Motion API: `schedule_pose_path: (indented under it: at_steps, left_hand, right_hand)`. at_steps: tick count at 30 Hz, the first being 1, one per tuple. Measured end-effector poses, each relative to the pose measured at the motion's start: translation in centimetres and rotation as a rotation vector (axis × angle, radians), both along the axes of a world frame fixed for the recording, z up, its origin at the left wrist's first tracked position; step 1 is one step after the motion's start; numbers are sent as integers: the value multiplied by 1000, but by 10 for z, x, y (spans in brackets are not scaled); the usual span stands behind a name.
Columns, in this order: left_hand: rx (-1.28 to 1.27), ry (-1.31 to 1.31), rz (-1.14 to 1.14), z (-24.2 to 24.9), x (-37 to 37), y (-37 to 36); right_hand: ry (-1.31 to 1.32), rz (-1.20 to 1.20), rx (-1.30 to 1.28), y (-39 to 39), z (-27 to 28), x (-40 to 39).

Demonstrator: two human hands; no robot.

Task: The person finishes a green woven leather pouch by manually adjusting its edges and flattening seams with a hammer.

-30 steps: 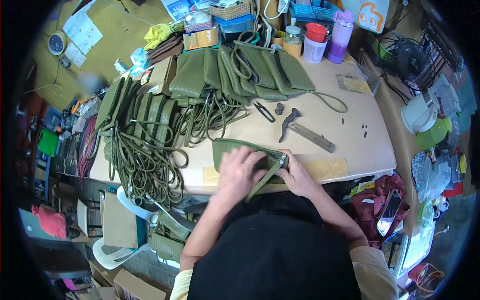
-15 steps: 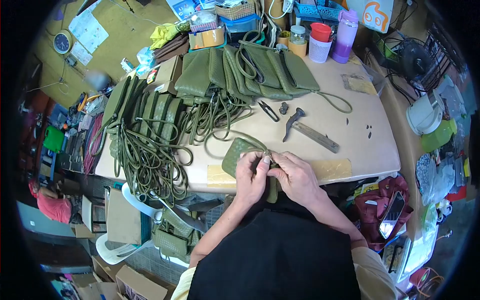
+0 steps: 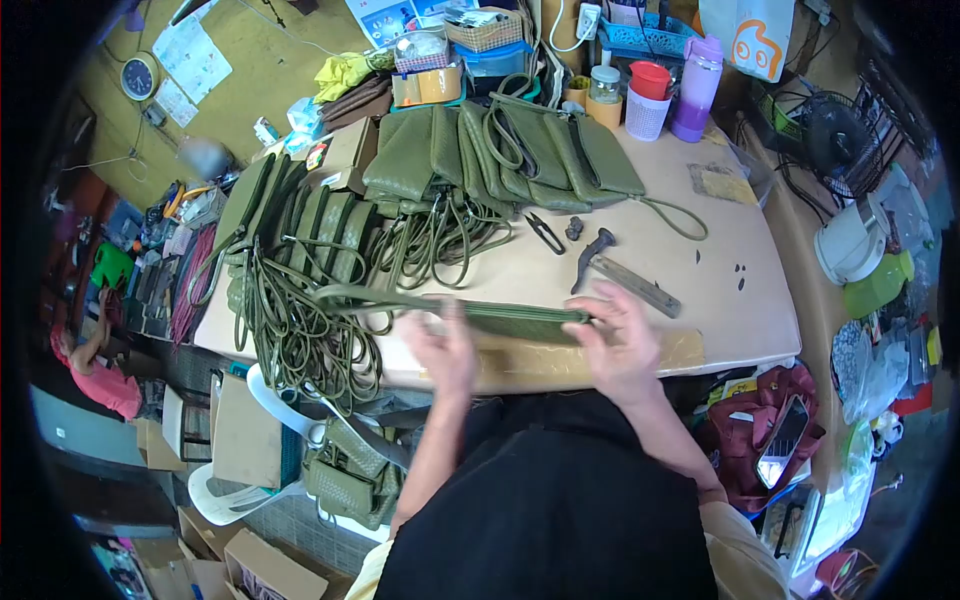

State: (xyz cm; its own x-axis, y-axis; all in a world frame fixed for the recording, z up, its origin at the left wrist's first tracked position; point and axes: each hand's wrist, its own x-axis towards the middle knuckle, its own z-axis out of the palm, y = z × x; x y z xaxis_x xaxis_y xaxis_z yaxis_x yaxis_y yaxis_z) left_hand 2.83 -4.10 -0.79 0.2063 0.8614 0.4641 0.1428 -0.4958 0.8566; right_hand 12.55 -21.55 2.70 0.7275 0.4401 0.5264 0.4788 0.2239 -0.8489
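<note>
A green woven-pattern pouch [image 3: 525, 320] is held edge-on above the table's front edge, its long zipper side facing up. My right hand [image 3: 625, 345] pinches its right end between thumb and fingers. By its left end is my left hand [image 3: 440, 350], fingers smeared by motion, so I cannot tell its grip. The pouch's strap [image 3: 365, 294] stretches left past that hand. Behind the pouch lie a hammer [image 3: 635, 283] with a wooden handle, thread snips [image 3: 545, 233] and a small dark metal piece [image 3: 573, 229].
Piled green pouches [image 3: 410, 155] cover the table's back, and more stand at the left with tangled straps [image 3: 300, 330] hanging over the edge. A purple bottle [image 3: 697, 90] and a red-lidded cup [image 3: 648, 100] stand at the back right. Another person [image 3: 105, 385] is far left.
The pouch has turned from hanging flat near my body to lying lengthwise, edge-on, between my hands. My hands have moved apart, the left one leftward and the right one slightly rightward.
</note>
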Motion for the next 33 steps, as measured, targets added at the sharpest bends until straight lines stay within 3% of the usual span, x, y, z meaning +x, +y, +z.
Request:
schedule_pose_path:
  at_steps: [1,2,3,5,8,15,17,18,21,23,24,25,26,27,28,33]
  left_hand:
    - [225,47,123,-8,-11,30]
    - [65,-150,-81,-1,-17,41]
    - [241,-19,-5,3,-23,43]
    - [-147,-246,-237,27,-27,30]
    - [-310,-247,-340,41,-32,26]
    - [-367,-308,-500,49,-48,31]
    - [-402,-259,-551,48,-55,27]
    - [-429,-233,-575,41,-54,27]
    - [-492,-27,-552,1,-49,22]
    - [-329,6,-516,-8,-50,16]
    - [-270,104,-460,3,-51,11]
    - [-275,110,-443,9,-53,9]
    - [-440,92,-509,15,-55,9]
    - [-603,68,-573,17,-57,11]
    - [-581,107,-578,12,-58,14]
    - [-667,-21,-595,9,-60,17]
  right_hand:
    - [-2,-5,-4,-4,0,4]
    - [107,64,57,-9,0,8]
    - [217,130,119,-13,1,11]
    - [168,132,39,-18,5,13]
    - [265,236,79,-21,10,16]
    - [324,221,116,-25,30,14]
    - [192,114,16,-28,33,19]
    - [106,43,-187,-34,31,24]
    - [-29,49,-414,-39,-3,38]
    - [-85,32,-368,-39,-10,38]
    - [-264,-27,-417,-40,-4,37]
    - [-441,-87,-463,-41,-2,36]
    - [-436,-71,-462,-42,-6,35]
    - [-81,2,-502,-43,-11,32]
    - [273,74,-534,-43,-16,31]
    - [349,120,-293,-36,-32,33]
